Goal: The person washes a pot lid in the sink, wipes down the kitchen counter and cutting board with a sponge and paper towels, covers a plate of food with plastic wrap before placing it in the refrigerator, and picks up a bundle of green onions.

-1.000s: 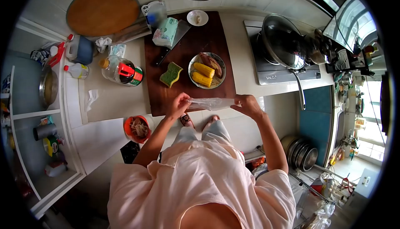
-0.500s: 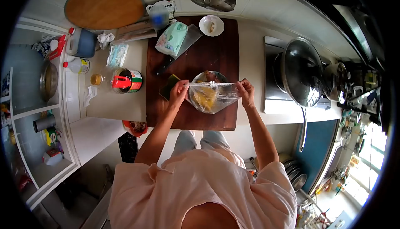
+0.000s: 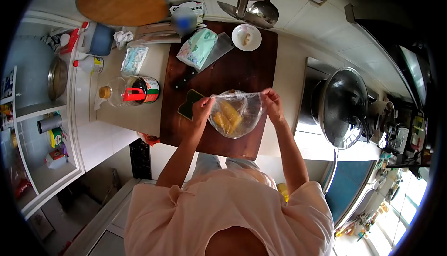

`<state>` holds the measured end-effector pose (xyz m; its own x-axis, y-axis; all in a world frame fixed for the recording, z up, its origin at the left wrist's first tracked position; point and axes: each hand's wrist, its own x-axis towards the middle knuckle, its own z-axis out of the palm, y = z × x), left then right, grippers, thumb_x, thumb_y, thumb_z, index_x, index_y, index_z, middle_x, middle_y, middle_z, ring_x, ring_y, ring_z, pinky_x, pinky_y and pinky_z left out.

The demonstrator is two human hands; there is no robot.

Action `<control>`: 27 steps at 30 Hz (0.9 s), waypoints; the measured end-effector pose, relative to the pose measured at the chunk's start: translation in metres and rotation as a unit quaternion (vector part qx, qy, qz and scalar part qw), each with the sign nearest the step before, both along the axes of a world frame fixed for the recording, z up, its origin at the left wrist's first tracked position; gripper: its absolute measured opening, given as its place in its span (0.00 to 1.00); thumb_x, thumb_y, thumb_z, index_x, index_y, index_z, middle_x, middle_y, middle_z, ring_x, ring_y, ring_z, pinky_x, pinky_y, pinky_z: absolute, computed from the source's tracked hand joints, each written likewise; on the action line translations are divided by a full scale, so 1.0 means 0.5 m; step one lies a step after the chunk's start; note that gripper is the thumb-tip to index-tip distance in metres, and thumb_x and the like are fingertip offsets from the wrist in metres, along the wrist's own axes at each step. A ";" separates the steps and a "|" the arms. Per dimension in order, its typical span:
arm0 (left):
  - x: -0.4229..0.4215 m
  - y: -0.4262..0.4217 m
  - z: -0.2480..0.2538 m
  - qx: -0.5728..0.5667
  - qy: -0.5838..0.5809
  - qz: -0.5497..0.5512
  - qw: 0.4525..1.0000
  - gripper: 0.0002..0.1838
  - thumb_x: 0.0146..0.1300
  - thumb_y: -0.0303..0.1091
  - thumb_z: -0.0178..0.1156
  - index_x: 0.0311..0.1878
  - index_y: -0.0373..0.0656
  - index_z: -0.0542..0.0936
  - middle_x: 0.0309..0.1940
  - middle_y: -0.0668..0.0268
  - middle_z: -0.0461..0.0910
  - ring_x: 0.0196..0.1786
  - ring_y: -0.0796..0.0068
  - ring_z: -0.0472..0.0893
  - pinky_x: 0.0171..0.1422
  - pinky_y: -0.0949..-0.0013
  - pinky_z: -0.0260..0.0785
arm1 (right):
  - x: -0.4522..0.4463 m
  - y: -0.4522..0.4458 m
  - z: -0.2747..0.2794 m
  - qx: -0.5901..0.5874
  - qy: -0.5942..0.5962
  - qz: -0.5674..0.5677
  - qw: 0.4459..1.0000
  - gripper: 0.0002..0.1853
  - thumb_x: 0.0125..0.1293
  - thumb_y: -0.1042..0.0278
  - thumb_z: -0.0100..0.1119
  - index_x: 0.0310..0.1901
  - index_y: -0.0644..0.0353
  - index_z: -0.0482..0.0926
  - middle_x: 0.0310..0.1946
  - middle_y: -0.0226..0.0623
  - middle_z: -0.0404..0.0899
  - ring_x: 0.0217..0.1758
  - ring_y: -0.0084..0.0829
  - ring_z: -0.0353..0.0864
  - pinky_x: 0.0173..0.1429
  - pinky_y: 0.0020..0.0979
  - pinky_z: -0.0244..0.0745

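My left hand (image 3: 201,109) pinches the left end of the upper edge of a clear plastic film or bag (image 3: 251,103). At the other end of that edge, my right hand (image 3: 273,106) holds the plastic between closed fingers. The edge is stretched between both hands, over a round bowl-like shape on the brown cutting board (image 3: 205,142). Yellow pieces that look like corn (image 3: 229,117) show through the plastic. Whether the plastic wraps the bowl or only lies over it, I cannot tell. Beside my left hand lies a flat dark green piece with a pale rim (image 3: 187,104).
A cleaver (image 3: 218,51) lies under a green tissue pack (image 3: 197,46) on the board, near a small white bowl (image 3: 247,37). Bottles, including a large one with a red handle (image 3: 134,94), stand left. On the right, a lidded wok (image 3: 345,107) sits on the stove.
The view has shifted and tilted slightly. Both hands keep hold of the plastic edge, and the yellow pieces show more fully beneath it, with the brown piece behind them now less visible.
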<state>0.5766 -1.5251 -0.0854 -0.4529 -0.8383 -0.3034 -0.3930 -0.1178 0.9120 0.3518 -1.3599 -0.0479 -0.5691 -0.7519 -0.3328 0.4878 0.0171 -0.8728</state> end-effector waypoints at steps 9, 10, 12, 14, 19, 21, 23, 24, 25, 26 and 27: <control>-0.054 0.001 -0.028 0.008 -0.020 0.157 0.987 0.18 0.57 0.43 0.63 0.26 0.34 0.82 0.19 0.59 0.81 0.24 0.74 0.80 0.32 0.70 0.69 | -0.003 -0.091 -0.076 0.156 0.198 -0.018 0.968 0.04 0.61 0.71 0.61 0.31 0.59 0.76 0.20 0.26 0.74 0.23 0.16 0.70 0.27 0.22 0.65; -0.053 -0.003 -0.030 0.005 -0.039 0.148 0.988 0.17 0.57 0.43 0.63 0.26 0.34 0.82 0.19 0.59 0.81 0.24 0.73 0.80 0.32 0.69 0.69 | -0.003 -0.098 -0.071 0.184 0.254 -0.007 0.950 0.05 0.59 0.71 0.62 0.31 0.59 0.76 0.19 0.29 0.75 0.22 0.20 0.71 0.28 0.24 0.66; -0.053 -0.011 -0.035 -0.014 -0.084 0.129 0.988 0.17 0.55 0.42 0.64 0.24 0.34 0.81 0.18 0.58 0.80 0.23 0.71 0.80 0.32 0.69 0.69 | -0.004 -0.106 -0.068 0.227 0.357 0.025 0.906 0.06 0.57 0.71 0.64 0.31 0.60 0.76 0.19 0.34 0.76 0.22 0.27 0.74 0.29 0.29 0.69; -0.051 -0.015 -0.040 -0.046 -0.139 0.106 0.984 0.18 0.54 0.41 0.64 0.22 0.33 0.80 0.17 0.58 0.79 0.22 0.69 0.79 0.31 0.68 0.69 | -0.011 -0.091 -0.068 0.259 0.450 0.066 0.852 0.07 0.55 0.70 0.64 0.31 0.60 0.76 0.20 0.39 0.76 0.23 0.34 0.76 0.30 0.32 0.70; -0.009 0.002 -0.051 0.051 0.060 0.064 0.995 0.13 0.58 0.39 0.63 0.42 0.41 0.80 0.32 0.65 0.81 0.37 0.73 0.80 0.43 0.70 0.70 | -0.001 -0.018 -0.026 0.207 0.425 0.079 0.877 0.07 0.59 0.67 0.61 0.33 0.62 0.77 0.24 0.41 0.79 0.28 0.32 0.79 0.33 0.31 0.71; 0.019 0.017 -0.050 0.130 0.127 0.084 0.980 0.17 0.60 0.39 0.63 0.51 0.45 0.77 0.42 0.67 0.79 0.46 0.73 0.77 0.50 0.68 0.69 | 0.013 0.008 -0.007 0.148 0.431 0.069 0.887 0.07 0.60 0.67 0.60 0.33 0.62 0.77 0.25 0.43 0.79 0.29 0.34 0.80 0.33 0.33 0.71; 0.040 0.033 0.039 0.184 0.073 0.113 0.974 0.23 0.61 0.38 0.62 0.59 0.49 0.71 0.51 0.66 0.75 0.54 0.73 0.74 0.56 0.65 0.67 | 0.030 0.024 -0.015 0.200 0.424 0.122 0.875 0.07 0.61 0.66 0.58 0.35 0.61 0.76 0.25 0.46 0.78 0.30 0.44 0.80 0.33 0.38 0.72; 0.051 0.045 0.067 0.240 0.051 0.104 0.964 0.23 0.62 0.40 0.61 0.60 0.49 0.70 0.54 0.67 0.73 0.57 0.74 0.71 0.57 0.62 0.66 | 0.035 0.024 -0.022 0.224 0.420 0.148 0.867 0.08 0.61 0.65 0.57 0.36 0.60 0.76 0.25 0.47 0.78 0.30 0.49 0.80 0.33 0.41 0.73; 0.052 0.060 0.088 0.302 0.049 0.111 0.946 0.23 0.63 0.42 0.60 0.60 0.49 0.70 0.53 0.68 0.73 0.56 0.75 0.71 0.58 0.63 0.66 | 0.035 0.023 -0.030 0.223 0.433 0.155 0.859 0.08 0.61 0.66 0.57 0.36 0.60 0.75 0.25 0.48 0.78 0.31 0.50 0.79 0.33 0.42 0.73; 0.048 0.073 0.105 0.335 0.080 0.087 0.935 0.22 0.63 0.40 0.59 0.59 0.46 0.70 0.51 0.69 0.74 0.52 0.78 0.73 0.53 0.68 0.68 | 0.031 0.022 -0.037 0.220 0.447 0.162 0.852 0.08 0.62 0.66 0.56 0.37 0.61 0.75 0.26 0.49 0.78 0.31 0.52 0.78 0.33 0.43 0.72; 0.045 0.085 0.115 0.367 0.110 0.062 0.922 0.21 0.64 0.38 0.59 0.59 0.44 0.70 0.48 0.70 0.75 0.48 0.81 0.74 0.48 0.72 0.70 | 0.029 0.024 -0.044 0.219 0.461 0.168 0.843 0.08 0.62 0.66 0.56 0.38 0.61 0.74 0.26 0.51 0.77 0.31 0.54 0.78 0.32 0.44 0.72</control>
